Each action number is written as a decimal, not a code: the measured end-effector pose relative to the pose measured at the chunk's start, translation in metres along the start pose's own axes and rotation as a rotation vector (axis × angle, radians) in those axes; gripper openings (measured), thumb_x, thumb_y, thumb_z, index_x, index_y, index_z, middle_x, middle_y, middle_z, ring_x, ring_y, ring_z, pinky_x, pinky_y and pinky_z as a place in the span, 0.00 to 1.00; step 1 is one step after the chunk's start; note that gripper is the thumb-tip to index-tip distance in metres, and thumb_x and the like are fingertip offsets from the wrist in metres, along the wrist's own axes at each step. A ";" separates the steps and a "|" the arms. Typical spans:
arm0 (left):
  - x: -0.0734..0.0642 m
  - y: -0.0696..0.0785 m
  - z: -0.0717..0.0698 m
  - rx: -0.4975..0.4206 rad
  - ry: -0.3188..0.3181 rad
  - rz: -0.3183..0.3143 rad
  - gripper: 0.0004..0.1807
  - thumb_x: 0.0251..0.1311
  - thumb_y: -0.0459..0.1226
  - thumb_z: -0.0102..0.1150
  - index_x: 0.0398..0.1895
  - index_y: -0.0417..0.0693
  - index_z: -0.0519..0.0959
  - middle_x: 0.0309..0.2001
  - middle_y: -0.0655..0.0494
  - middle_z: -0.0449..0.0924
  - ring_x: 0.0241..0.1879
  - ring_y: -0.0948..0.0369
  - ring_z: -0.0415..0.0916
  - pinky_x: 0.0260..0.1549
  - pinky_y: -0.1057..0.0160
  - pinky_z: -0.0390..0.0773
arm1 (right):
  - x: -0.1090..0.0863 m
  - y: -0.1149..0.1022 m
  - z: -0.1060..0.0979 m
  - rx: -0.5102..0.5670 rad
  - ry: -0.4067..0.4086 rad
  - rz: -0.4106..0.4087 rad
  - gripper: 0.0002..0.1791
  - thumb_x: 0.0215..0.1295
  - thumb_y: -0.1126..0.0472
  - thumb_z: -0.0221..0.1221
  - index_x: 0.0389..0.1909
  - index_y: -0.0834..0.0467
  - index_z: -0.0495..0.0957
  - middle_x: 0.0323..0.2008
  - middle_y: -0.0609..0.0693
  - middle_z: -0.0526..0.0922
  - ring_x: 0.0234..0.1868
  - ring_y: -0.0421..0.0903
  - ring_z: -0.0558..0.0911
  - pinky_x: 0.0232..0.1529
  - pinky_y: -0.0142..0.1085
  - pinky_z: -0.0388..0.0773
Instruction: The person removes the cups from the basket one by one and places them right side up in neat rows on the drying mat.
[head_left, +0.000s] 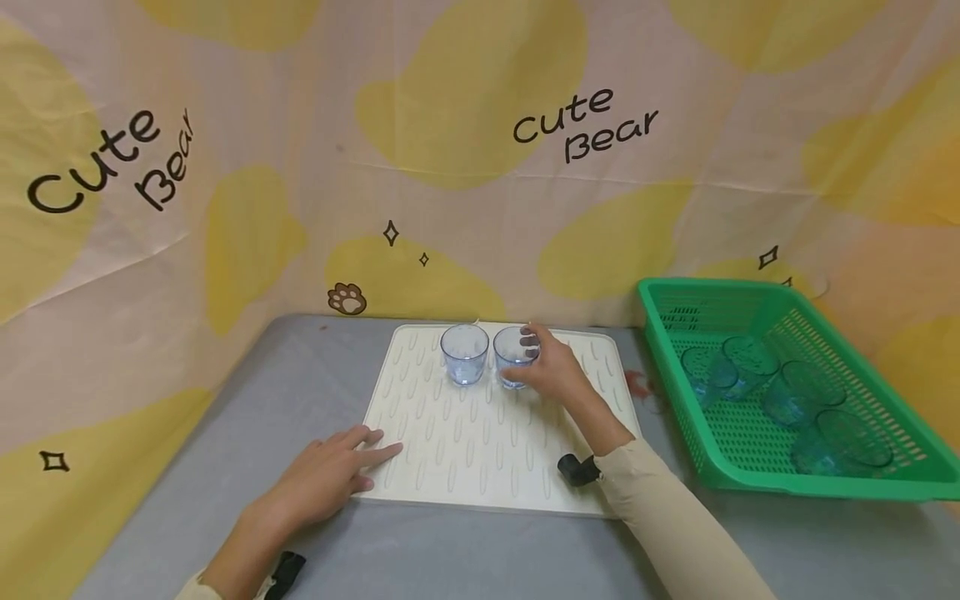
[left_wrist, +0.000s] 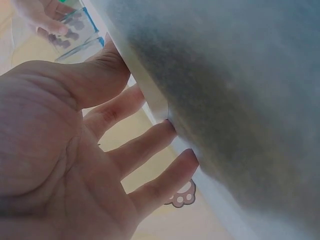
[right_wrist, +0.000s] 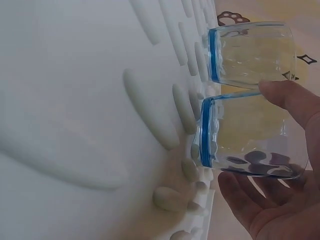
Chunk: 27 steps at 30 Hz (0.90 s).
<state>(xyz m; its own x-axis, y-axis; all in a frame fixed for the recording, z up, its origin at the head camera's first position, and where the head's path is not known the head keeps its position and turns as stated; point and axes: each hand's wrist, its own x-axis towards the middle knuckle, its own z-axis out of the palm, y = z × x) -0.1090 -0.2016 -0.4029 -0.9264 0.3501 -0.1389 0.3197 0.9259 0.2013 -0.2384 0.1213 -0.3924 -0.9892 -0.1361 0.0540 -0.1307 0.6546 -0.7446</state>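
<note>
Two clear bluish drinking glasses stand upright side by side near the back of a white ridged mat [head_left: 465, 450]. My right hand [head_left: 558, 368] holds the right-hand glass [head_left: 509, 350], with the thumb on one side and the fingers around the other. In the right wrist view, its thick blue base sits right at the mat's ridges. The left-hand glass [head_left: 465, 357] stands close beside it with no hand on it. My left hand [head_left: 318, 473] rests at the mat's left edge, fingers spread and fairly straight; its fingertips touch that edge in the left wrist view.
A green plastic basket [head_left: 832, 486] stands on the right of the grey table [head_left: 300, 392], with several more glasses [head_left: 802, 396] inside. Behind the table hangs a patterned cloth [head_left: 465, 208]. Black wrist-worn pieces [head_left: 577, 471] show at both sleeves.
</note>
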 end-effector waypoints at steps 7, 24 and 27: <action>0.000 0.002 0.000 0.004 -0.003 0.003 0.30 0.59 0.39 0.67 0.66 0.67 0.75 0.65 0.52 0.74 0.64 0.46 0.72 0.56 0.38 0.70 | 0.001 0.004 0.001 0.034 0.003 0.015 0.43 0.49 0.53 0.75 0.65 0.57 0.67 0.62 0.54 0.80 0.62 0.53 0.80 0.60 0.46 0.75; -0.001 -0.003 -0.001 0.022 0.015 0.030 0.30 0.58 0.39 0.67 0.66 0.69 0.75 0.64 0.52 0.74 0.62 0.47 0.74 0.54 0.39 0.72 | -0.058 0.003 -0.049 -0.041 -0.066 -0.033 0.57 0.52 0.45 0.74 0.78 0.46 0.51 0.70 0.53 0.70 0.70 0.58 0.71 0.65 0.55 0.71; 0.000 -0.002 -0.001 0.012 0.013 0.025 0.30 0.59 0.39 0.67 0.66 0.69 0.75 0.65 0.52 0.74 0.63 0.46 0.73 0.54 0.39 0.71 | -0.083 0.001 -0.074 -0.094 -0.068 -0.050 0.53 0.55 0.46 0.72 0.77 0.48 0.54 0.70 0.54 0.71 0.70 0.59 0.71 0.64 0.56 0.71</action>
<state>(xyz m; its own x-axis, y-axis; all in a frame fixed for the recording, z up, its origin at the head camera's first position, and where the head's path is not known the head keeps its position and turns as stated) -0.1094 -0.2038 -0.4026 -0.9205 0.3715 -0.1210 0.3452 0.9184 0.1934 -0.1609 0.1883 -0.3483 -0.9749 -0.2186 0.0414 -0.1883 0.7119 -0.6766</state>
